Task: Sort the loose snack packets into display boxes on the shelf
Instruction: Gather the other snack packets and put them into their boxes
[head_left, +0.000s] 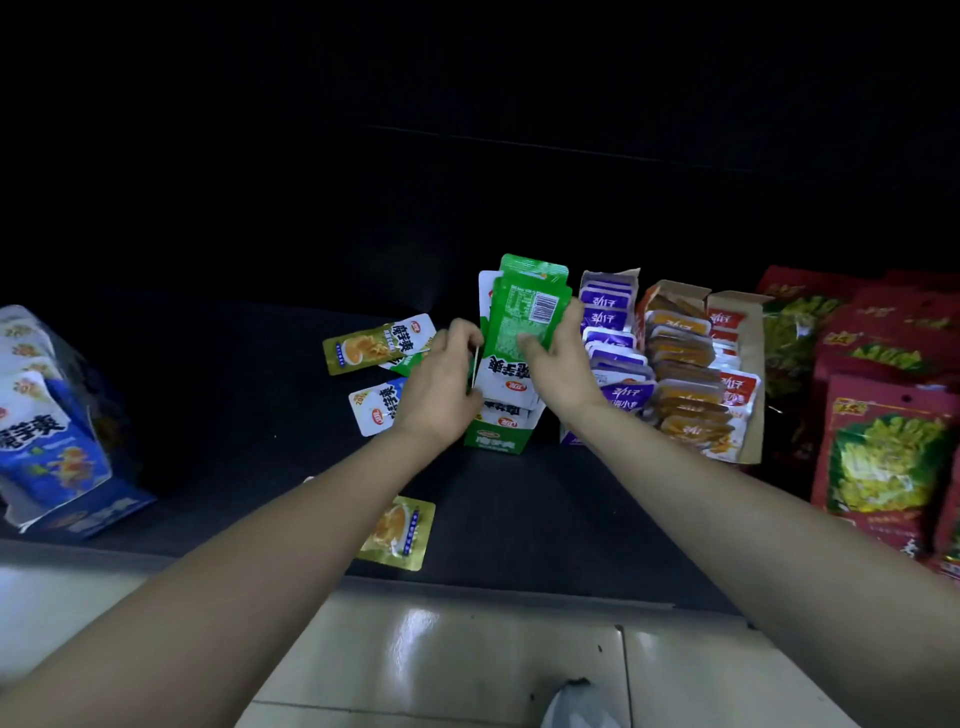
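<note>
A green display box (500, 439) stands on the dark shelf (249, 415), holding several green-and-white snack packets. My right hand (558, 364) grips a bunch of green packets (527, 306) upright over the box. My left hand (441, 384) pinches the left edge of the white packets (506, 382) in the box. Loose packets lie on the shelf: a yellow one (371, 345) and a blue-and-white one (376, 408) to the left of my left hand, and another yellow one (400, 532) near the front edge.
A blue display box (47, 431) with packets lies tilted at the far left. Right of the green box stand a purple-packet box (610, 332) and an orange-and-red packet box (701, 374). Red bags (883, 457) fill the right end. Pale floor tiles (467, 660) lie below.
</note>
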